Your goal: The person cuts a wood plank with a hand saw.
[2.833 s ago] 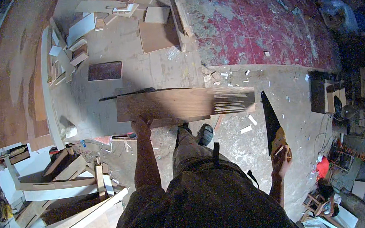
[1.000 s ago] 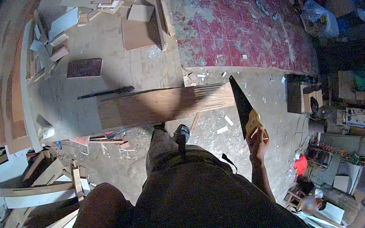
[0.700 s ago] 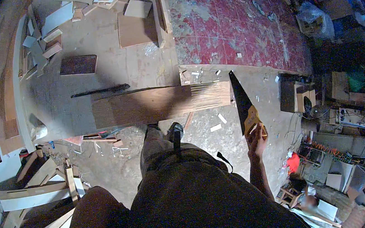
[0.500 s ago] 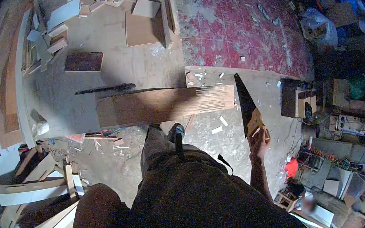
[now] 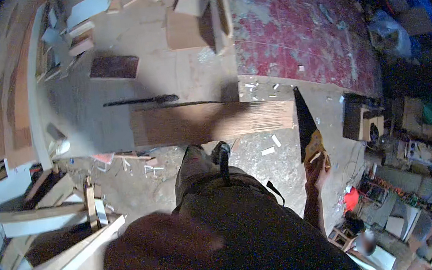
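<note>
At the right, my right hand [image 5: 317,170] is closed around the yellow handle of a handsaw [image 5: 305,116]. Its dark blade points away from me, close beside the right end of a wooden board [image 5: 269,116]. That board lies across the near edge of the worktable [image 5: 166,81], its right end sticking out past the table's corner. A blurred, dark shape low in front of my body seems to be my left hand or arm [image 5: 164,244]; its fingers cannot be made out. Behind the board lies a thin black strip [image 5: 139,100].
A dark brown panel [image 5: 114,67] and several wood offcuts [image 5: 192,4] lie on the table. Timber scraps [image 5: 49,224] are heaped at the lower left. An open box [image 5: 360,117] stands on the right, near a worn red floor [image 5: 299,22]. A person [image 5: 367,243] shows at lower right.
The whole view has shifted, so the table, board and saw appear farther right. The dark shape of my left arm has come inward across my body. My right hand still grips the saw.
</note>
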Available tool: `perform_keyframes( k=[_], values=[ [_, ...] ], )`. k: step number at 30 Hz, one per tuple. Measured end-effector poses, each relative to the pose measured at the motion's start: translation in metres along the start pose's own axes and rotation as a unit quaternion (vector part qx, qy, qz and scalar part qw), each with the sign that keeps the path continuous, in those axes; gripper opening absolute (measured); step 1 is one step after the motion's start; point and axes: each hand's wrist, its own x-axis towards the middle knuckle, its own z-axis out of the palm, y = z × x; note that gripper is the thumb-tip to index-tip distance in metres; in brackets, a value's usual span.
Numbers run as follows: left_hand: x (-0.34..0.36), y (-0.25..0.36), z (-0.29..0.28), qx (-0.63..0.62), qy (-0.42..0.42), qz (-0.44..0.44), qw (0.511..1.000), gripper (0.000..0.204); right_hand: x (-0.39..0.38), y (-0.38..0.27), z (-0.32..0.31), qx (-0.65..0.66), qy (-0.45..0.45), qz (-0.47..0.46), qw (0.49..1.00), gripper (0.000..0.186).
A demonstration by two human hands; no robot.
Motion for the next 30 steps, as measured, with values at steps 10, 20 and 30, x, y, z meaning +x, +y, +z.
perform_keyframes(
  k=[10, 20, 30],
  values=[
    [-0.017, -0.020, 0.001, -0.059, 0.020, -0.050, 0.997, 0.028, -0.011, 0.003, 0.024, -0.042, 0.009, 0.015, 0.999, 0.028],
    [-0.022, -0.036, 0.013, -0.131, 0.002, -0.104, 0.986, 0.031, 0.011, 0.029, -0.008, -0.011, 0.058, 0.012, 0.998, 0.031],
    [-0.174, -0.191, 0.067, -0.066, -0.195, -0.640, 0.740, 0.035, 0.019, 0.023, -0.021, 0.022, 0.036, 0.015, 0.999, 0.026]
  ],
)
